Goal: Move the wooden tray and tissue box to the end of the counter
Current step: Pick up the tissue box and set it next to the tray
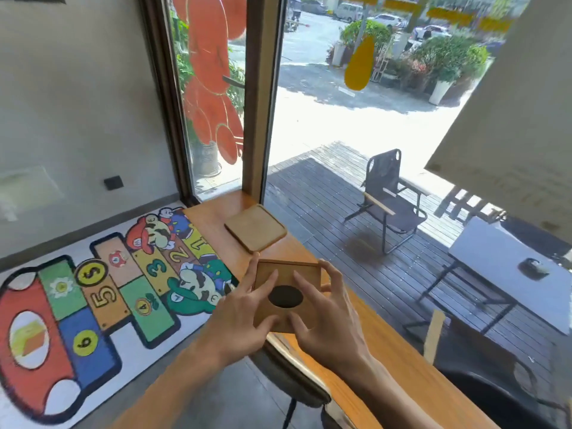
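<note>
Both hands are on the wooden tissue box (286, 294), which sits on the long wooden desk (387, 345) that runs along the window. The left hand (244, 317) takes the box from its left side: its fingers (266, 284) spread over the top, left of the dark oval opening, and its thumb lies against the near left edge. The right hand (328, 317) takes it from the right side, with fingertips resting on the lid beside the opening and curling round the far right corner. So the box lies directly between the two hands, each grip closed against it with the fingers splayed rather than curled tight. I cannot tell whether the box is lifted clear of the desk or still resting on it.

The wooden tray (255, 227), flat and square with rounded corners, lies on the desk just beyond the box, near the far end by the window frame, apart from both hands. A hopscotch rug (93, 305) covers the floor to the left of the desk.
</note>
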